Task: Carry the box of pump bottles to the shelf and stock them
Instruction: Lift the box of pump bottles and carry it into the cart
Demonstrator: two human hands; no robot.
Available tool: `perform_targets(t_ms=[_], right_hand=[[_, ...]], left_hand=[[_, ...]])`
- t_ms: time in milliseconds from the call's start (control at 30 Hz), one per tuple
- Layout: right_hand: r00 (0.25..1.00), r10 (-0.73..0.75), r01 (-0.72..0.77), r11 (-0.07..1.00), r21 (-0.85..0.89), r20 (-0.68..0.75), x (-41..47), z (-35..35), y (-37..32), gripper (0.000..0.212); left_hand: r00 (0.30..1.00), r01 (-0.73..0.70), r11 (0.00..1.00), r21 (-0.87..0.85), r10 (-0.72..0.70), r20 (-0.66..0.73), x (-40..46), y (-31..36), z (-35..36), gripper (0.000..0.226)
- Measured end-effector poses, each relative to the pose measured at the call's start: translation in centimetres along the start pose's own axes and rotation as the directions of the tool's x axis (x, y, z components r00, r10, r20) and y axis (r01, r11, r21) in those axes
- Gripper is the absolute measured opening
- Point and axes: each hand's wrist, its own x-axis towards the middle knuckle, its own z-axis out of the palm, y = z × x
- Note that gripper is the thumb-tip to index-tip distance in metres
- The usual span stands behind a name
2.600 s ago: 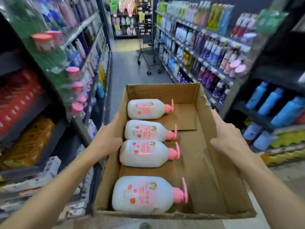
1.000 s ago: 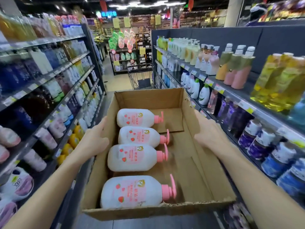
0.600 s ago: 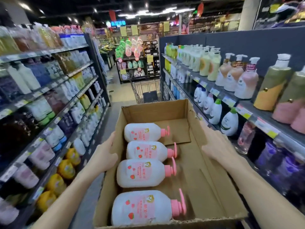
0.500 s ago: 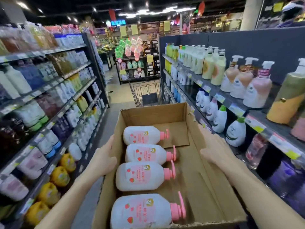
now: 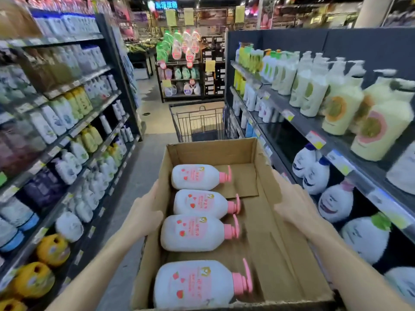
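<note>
Left shelves [image 5: 67,90]: rows of upright bottles, white, yellow and dark; round yellow ones at the lower left corner; blurred.
Left hand [image 5: 143,217]: flat against the outside of the box's left wall, fingers spread and pointing forward; grip pressing, not curled round anything.
Box [image 5: 215,151]: open brown cardboard, held up in the aisle between both hands, apart from the shelves on either side; long axis pointing away down the aisle.
Bottles: four white pump bottles with pink pumps, lying on their sides in a column along the box's left wall, pumps pointing right.
Far bottle [image 5: 195,177]: near the far left corner of the box.
Second bottle [image 5: 202,203]: just behind the far one, touching the third.
Third bottle [image 5: 193,233]: mid box, against the left wall.
Near bottle [image 5: 195,285]: at the near left corner, a gap between it and the third.
Box floor, right half: bare cardboard, flaps showing.
Cart [image 5: 197,123]: wire, standing in the aisle beyond the box's far wall.
Right hand [image 5: 296,207]: against the box's right wall from outside, thumb over the rim; grip pressing the wall, palm side hidden.
Right shelves [image 5: 314,131]: cream and green pump bottles on the upper level, white rounded bottles below; blurred.
</note>
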Motion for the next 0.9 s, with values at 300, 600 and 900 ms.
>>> perform_targets(t_ms=[300, 600, 900], right_hand=[[0.999, 0.035, -0.034, 0.999, 0.03, -0.027, 23.4, 5.0, 2.0, 0.088], [0.999, 0.023, -0.023, 0.999, 0.026, 0.031, 46.4, 12.3, 6.0, 0.095], [0.996, 0.025, -0.035, 0.992, 0.12, 0.087, 63.6, 20.3, 7.8, 0.079]], left_hand=[[0.999, 0.035, 0.999, 0.032, -0.036, 0.028, 23.2, -1.3, 1.9, 0.093], [0.989, 0.146, 0.989, -0.002, -0.146, 0.031, 44.5, -4.6, 8.4, 0.096], [0.956, 0.292, 0.956, -0.036, -0.293, 0.0, 59.9, -8.9, 14.8, 0.102]])
